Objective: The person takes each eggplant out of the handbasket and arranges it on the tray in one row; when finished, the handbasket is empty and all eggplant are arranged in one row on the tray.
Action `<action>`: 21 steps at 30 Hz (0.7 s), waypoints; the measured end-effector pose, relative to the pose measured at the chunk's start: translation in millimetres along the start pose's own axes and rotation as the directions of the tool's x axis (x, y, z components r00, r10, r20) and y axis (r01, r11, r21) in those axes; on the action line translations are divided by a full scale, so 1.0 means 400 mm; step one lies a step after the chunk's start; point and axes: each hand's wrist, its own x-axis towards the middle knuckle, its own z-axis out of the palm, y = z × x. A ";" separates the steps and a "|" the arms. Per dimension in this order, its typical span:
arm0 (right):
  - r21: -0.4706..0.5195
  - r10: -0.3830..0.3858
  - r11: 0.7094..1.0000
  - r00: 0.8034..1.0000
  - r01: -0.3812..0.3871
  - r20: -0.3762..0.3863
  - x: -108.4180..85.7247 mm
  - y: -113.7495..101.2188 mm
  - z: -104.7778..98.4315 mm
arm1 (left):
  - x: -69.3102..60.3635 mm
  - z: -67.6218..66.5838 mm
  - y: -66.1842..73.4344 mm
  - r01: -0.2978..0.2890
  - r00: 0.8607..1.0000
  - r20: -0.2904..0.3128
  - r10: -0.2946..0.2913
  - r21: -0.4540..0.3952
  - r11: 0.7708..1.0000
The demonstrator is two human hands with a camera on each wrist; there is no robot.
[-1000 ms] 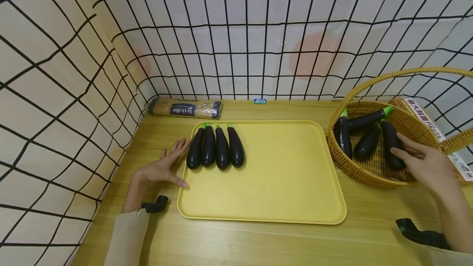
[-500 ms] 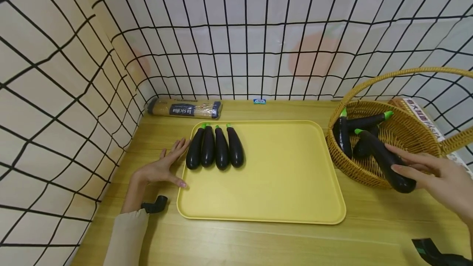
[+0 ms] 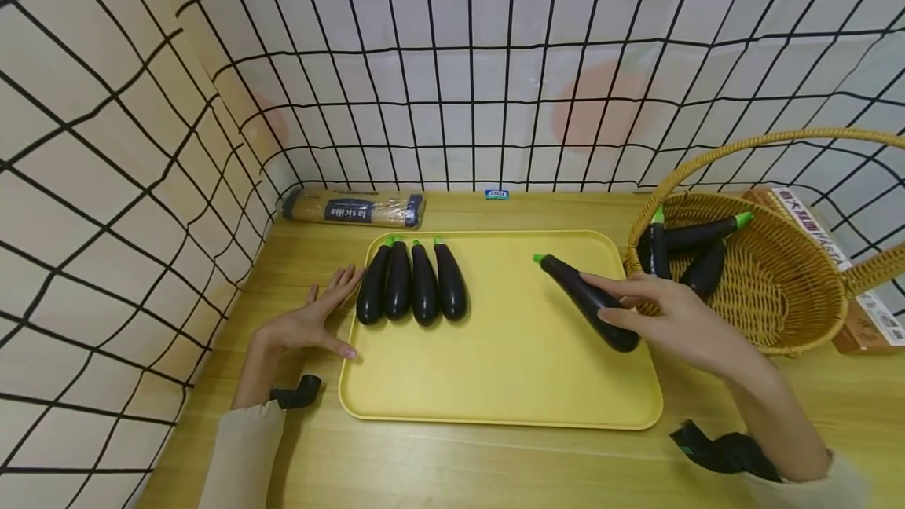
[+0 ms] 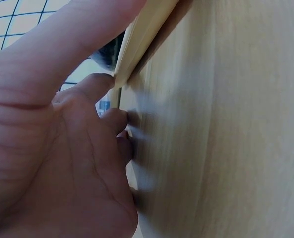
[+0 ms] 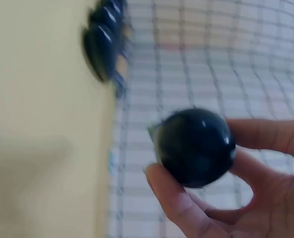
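My right hand [image 3: 679, 320] grips a dark eggplant [image 3: 590, 301] between thumb and fingers, above the right part of a yellow tray [image 3: 495, 383]. Its green stem points to the far left; in the right wrist view the round end of the eggplant [image 5: 196, 148] faces the camera. Several eggplants [image 3: 426, 285] lie side by side at the tray's left end, stems away from me. Against the tray's left rim rests my left hand [image 3: 311, 324], fingers spread. In the left wrist view the left hand's fingers [image 4: 94, 88] touch the rim. Three eggplants [image 3: 700, 236] lie in a wicker basket [image 3: 785, 281].
The basket's tall handle [image 3: 771, 140] arches up at the right. Behind it lies a printed box [image 3: 873, 313]. A pasta packet [image 3: 349, 208] and a small blue packet [image 3: 497, 194] lie along the back. Black wire mesh [image 3: 474, 73] stands at the back and left.
My right hand has lifted an eggplant from the basket and carried it left over the tray. The left hand has stayed in place.
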 end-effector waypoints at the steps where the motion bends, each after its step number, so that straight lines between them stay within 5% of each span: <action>1: 0.011 -0.007 1.000 1.000 0.007 0.008 0.024 -0.017 0.017 | -0.001 0.000 -0.001 0.001 1.000 -0.003 -0.001 0.001 1.000; 11: 0.125 -0.042 0.991 0.999 0.041 0.004 0.259 -0.092 0.201 | -0.004 0.001 0.005 -0.006 1.000 -0.011 0.006 0.008 1.000; 21: 0.053 -0.053 0.997 0.998 0.055 -0.025 0.335 -0.116 0.288 | -0.005 -0.002 0.009 0.011 1.000 -0.004 -0.011 -0.009 1.000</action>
